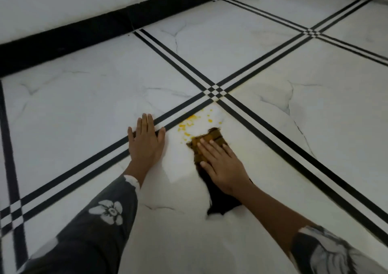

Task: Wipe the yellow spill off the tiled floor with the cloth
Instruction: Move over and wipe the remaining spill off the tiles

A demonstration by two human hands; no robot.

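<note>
Yellow spill lies in scattered blobs and specks on the white tiled floor, just below the crossing of black tile lines. A dark cloth, stained yellow-brown at its far end, lies flat on the floor right of the spill. My right hand presses flat on top of the cloth, fingers together and pointing toward the spill. My left hand rests flat on the bare tile to the left of the spill, fingers spread, holding nothing.
A black skirting board runs along the white wall at the back. Double black stripes cross the white marble-look tiles. My patterned dark sleeves cover both forearms at the bottom of the view.
</note>
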